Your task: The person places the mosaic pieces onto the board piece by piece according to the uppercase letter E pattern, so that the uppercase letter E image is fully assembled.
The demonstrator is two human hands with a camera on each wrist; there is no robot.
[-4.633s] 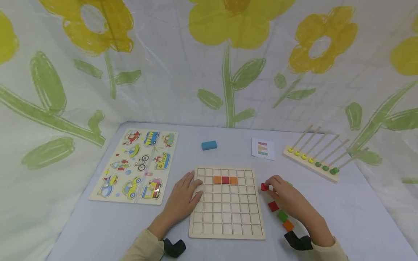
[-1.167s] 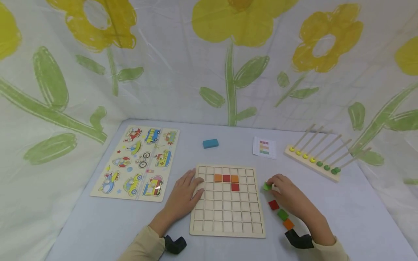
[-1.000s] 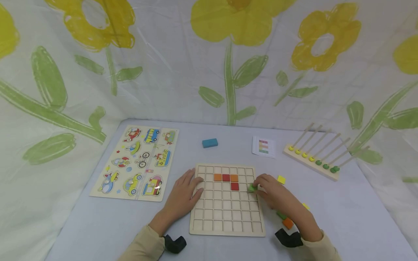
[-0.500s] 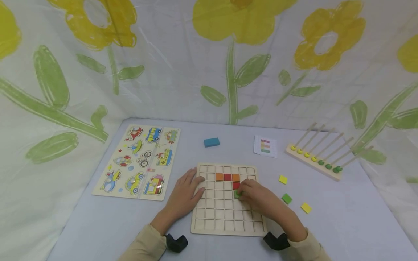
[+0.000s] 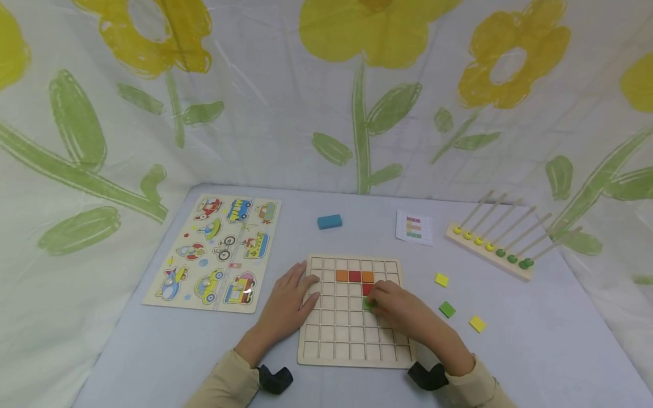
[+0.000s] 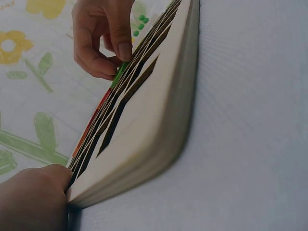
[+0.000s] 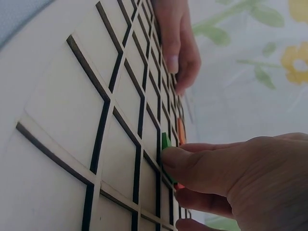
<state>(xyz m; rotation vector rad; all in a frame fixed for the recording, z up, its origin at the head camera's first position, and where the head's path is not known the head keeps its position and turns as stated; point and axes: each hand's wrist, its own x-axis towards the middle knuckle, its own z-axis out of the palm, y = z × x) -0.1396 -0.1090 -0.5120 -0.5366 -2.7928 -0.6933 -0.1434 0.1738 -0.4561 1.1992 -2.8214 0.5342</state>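
In the head view my right hand (image 5: 405, 313) pinches a green square tile (image 5: 368, 304) at a cell of the wooden grid board (image 5: 326, 352). Thumb and fingertips hold that green tile (image 7: 166, 143) close against the grid in the right wrist view; whether it lies flat is unclear. Directly above it is a red tile (image 5: 367, 289). One row higher sit an orange tile (image 5: 342, 275), a red tile (image 5: 355, 276) and another orange tile (image 5: 367, 276). My left hand (image 5: 285, 303) rests on the board's left edge, fingers extended.
Right of the board lie a yellow tile (image 5: 441, 280), a green tile (image 5: 447, 309) and another yellow tile (image 5: 477, 324). Farther back are a pattern card (image 5: 414, 228), a peg rack with beads (image 5: 490, 253) and a blue block (image 5: 329, 221). A vehicle puzzle (image 5: 211, 255) lies left.
The red tile my right hand held is now in the grid. My right hand then brought the green tile left onto the board. The right forearm now covers several loose tiles.
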